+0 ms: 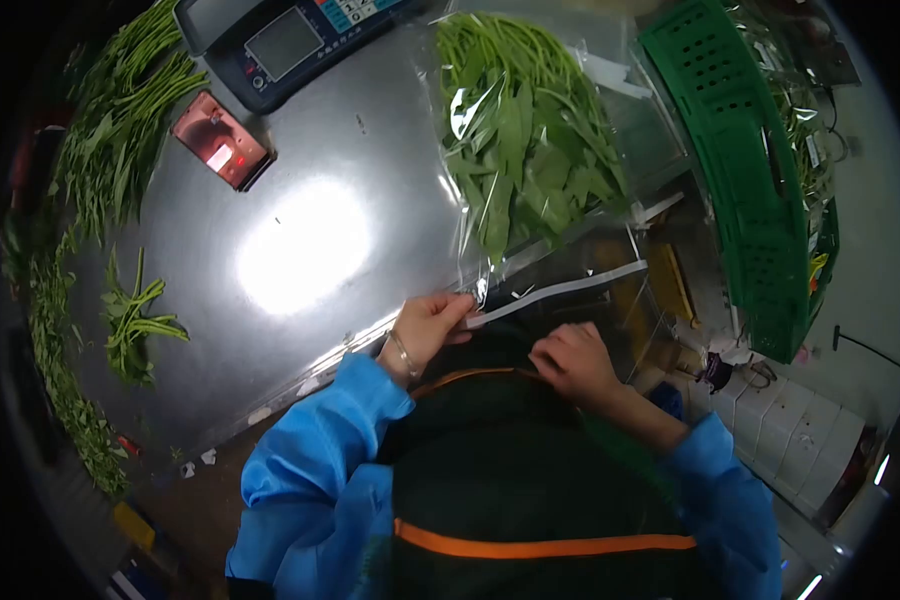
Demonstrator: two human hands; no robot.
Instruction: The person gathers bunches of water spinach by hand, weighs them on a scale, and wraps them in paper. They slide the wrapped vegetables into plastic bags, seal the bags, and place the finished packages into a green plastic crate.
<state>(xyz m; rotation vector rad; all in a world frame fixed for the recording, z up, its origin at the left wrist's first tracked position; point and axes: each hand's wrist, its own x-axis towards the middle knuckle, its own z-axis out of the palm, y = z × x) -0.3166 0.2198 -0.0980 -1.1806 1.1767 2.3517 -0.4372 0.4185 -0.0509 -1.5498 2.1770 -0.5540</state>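
A clear plastic bag (610, 222) of leafy green vegetables (535, 150) lies on the metal table, stems pointing away from me. Its near end hangs over the table edge and carries a white strip (580, 284). My left hand (430, 328) pinches the bag's corner at the left end of this strip. Just below the strip, close to my apron, is my right hand (575, 362). Its fingers are curled in, and whatever they hold, if anything, is hidden.
Loose greens (120, 150) line the table's left side, with a small bunch (138, 320) nearer me. A scale (285, 45) and a red phone (222, 140) sit at the back. To the right stands a green crate (735, 170) beside a white box (795, 430).
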